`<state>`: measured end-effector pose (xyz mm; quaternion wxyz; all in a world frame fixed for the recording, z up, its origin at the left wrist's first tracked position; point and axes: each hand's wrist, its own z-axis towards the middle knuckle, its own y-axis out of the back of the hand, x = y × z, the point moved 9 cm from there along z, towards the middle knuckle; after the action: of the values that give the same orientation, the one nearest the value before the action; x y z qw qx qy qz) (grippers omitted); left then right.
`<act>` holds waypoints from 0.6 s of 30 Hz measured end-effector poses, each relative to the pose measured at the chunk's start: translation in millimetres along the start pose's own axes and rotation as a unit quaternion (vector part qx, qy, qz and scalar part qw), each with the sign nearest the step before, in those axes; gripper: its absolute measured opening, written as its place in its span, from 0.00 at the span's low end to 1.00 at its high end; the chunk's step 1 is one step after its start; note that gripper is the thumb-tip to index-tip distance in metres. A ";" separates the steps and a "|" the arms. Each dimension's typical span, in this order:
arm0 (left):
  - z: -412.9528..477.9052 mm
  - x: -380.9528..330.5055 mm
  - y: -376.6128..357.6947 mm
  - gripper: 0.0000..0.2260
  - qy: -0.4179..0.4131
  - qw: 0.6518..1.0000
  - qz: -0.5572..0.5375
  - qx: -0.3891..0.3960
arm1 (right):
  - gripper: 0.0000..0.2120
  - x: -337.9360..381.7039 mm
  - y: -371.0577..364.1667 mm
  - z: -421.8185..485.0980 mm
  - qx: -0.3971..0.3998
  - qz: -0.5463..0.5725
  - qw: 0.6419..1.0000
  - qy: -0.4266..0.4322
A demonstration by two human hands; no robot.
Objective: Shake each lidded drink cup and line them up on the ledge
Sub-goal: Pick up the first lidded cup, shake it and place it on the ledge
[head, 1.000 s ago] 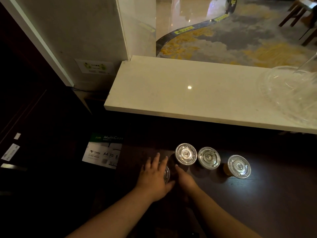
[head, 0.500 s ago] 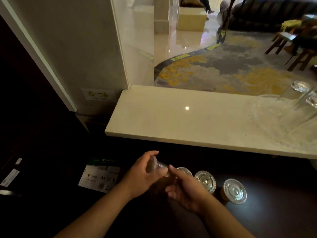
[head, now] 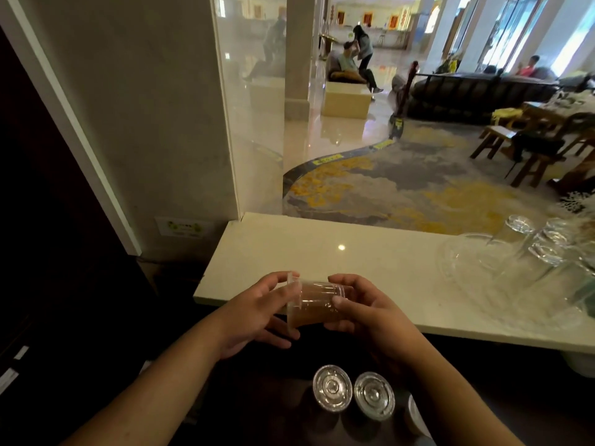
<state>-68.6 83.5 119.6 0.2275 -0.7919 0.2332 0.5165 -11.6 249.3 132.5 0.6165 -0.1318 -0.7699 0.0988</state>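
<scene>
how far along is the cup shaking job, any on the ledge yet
Early. No drink cups stand on the ledge yet. The first cup is in hand, tipped sideways between the left hand and right hand. At least two lidded cups wait on the dark counter, a third partly hidden.

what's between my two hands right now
In the head view, a lidded cup of brown drink lies sideways between the left hand and right hand, lid leftward, both gripping it.
</scene>
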 end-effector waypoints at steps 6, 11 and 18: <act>-1.4 -19.1 -3.6 0.28 -0.063 0.998 0.002 0.013 | 0.19 8.5 -1.1 -2.0 -0.017 -0.007 1.000 -0.016; -3.9 -21.7 -8.9 0.24 -0.033 0.999 -0.020 -0.006 | 0.17 13.5 -5.4 -5.9 0.008 0.040 0.999 0.011; -5.0 -3.8 -24.9 0.27 -0.039 0.966 -0.257 0.020 | 0.18 46.0 -4.3 -2.7 -0.031 -0.104 0.993 0.044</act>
<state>-51.4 100.6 127.9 0.3774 -0.7996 0.0234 0.4667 -18.7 260.2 176.9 0.6521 -0.0746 -0.7544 0.0046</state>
